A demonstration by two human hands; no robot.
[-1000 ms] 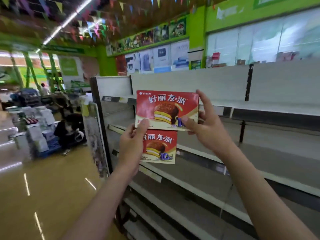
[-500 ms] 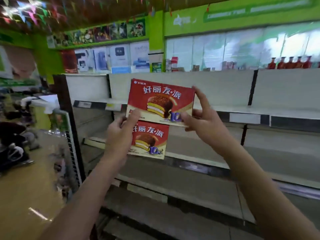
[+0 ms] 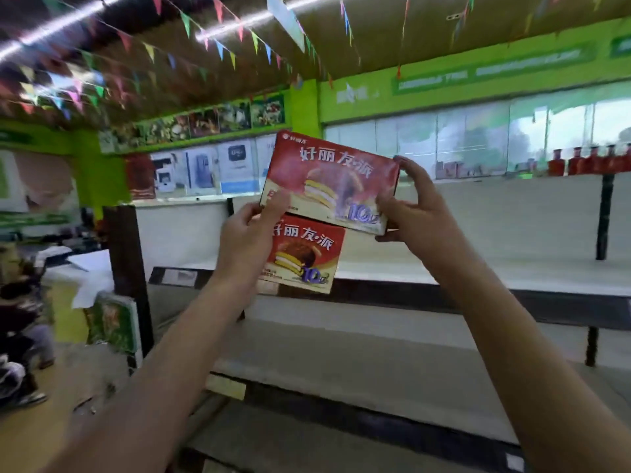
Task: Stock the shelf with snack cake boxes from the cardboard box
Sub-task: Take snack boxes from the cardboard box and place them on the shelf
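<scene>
Two red snack cake boxes are held up in front of the white shelf. The upper snack cake box is blurred and tilted; my right hand pinches its right end, thumb on the front. My left hand grips the left side of the lower snack cake box, and its thumb touches the upper box's lower left corner. Both boxes hang in the air near the top shelf level, apart from the boards. The cardboard box is out of view.
Lower shelf boards run to the right with dark price rails. A dark upright post ends the unit on the left. Red bottles stand beyond the shelf top. A person crouches on the floor at far left.
Both hands have lifted the two boxes higher toward the top shelf. The upper box now tilts and blurs with motion. The camera has swung up and to the right.
</scene>
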